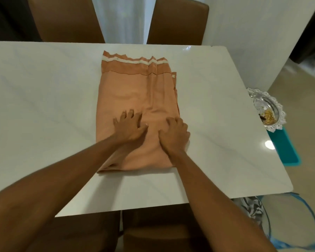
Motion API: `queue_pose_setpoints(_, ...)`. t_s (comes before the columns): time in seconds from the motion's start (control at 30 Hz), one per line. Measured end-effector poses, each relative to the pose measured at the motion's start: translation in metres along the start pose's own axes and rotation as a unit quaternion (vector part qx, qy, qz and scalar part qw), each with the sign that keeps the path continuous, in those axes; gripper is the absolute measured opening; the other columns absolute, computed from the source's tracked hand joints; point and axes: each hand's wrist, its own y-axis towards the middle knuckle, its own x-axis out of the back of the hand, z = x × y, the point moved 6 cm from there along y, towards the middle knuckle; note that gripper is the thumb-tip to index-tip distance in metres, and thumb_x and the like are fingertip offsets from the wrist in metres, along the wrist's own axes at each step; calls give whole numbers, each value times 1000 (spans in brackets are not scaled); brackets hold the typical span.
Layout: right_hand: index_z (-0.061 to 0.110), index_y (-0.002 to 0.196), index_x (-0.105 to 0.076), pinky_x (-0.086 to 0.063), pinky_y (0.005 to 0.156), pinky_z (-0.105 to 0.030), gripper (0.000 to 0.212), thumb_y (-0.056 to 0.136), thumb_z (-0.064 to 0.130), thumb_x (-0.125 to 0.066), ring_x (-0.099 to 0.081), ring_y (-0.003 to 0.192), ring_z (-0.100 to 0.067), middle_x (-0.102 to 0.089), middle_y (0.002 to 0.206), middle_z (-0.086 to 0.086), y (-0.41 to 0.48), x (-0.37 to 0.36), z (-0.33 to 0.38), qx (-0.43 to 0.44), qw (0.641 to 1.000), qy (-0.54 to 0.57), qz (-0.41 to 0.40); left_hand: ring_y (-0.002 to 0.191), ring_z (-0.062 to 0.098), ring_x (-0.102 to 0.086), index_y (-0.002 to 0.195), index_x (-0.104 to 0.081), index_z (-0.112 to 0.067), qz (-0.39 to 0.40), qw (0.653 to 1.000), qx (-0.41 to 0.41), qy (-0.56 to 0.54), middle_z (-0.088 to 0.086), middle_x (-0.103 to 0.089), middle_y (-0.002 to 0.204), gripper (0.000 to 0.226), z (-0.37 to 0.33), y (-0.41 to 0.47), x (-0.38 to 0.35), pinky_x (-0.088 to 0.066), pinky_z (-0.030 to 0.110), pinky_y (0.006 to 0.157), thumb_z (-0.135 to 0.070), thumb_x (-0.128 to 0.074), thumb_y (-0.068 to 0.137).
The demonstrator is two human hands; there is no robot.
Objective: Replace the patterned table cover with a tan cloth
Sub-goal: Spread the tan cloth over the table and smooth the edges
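Tan cloth (135, 99) lies folded mid-surface (44, 88), long axis running away from the person, trimmed edge far. Left hand (129, 127) splayed flat on its near half, gripping nothing; right hand (174, 134) beside it, fingers curled into a fold. Risk: unfolding one-handed could drag the bundle off-centre or bunch the layers.

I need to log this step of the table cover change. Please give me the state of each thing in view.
tan cloth: folded, flat on the table
table: top bare, no cover on it
left hand: open, fingers spread on the cloth
right hand: fingers curled, pressing the cloth
silver tray: off the table, with some food in it
patterned fabric: off the table, bunched in a clear container
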Motion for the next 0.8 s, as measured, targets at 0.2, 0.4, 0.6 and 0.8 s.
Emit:
queue_pose_setpoints(0.2,26,138,-45,-44,86,-35,61,86,46,-70,-61,112,-28,-63,127,-4,-40,19,-45,-163,976,140,-19,147,25,-26,145,-42,-29,-68,994,-79,-30,3,-31,159,61,-44,-63,-34,-13,57,117,-57,-47,91)
queue_pose_setpoints(0.4,21,117,-65,-44,73,-31,30,87,19,-58,-67,94,-26,-65,97,2,-44,44,3,-72,991,106,-43,118,16,-60,133,-57,-23,-38,924,-28,-379,2,-64,131,36,-40,-83,-19,-46,37,105,-38,-51,101)
queue_pose_setpoints(0.6,20,103,-69,-41,62,-24,18,91,20,-57,-64,80,-20,-69,90,1,-78,28,98,111,976,172,68,62,17,-55,101,-61,-20,9,807,161,-568,7,-62,86,32,-9,-86,51,-48,25,51,-49,-47,100)
queue_pose_setpoints(0.8,24,101,-76,-48,65,-24,17,89,18,-66,-63,76,-7,-71,85,7,-135,-31,152,230,903,206,299,103,30,-59,129,-48,-13,-39,932,157,-324,4,-59,119,40,65,-89,77,-47,37,81,-33,-56,95)
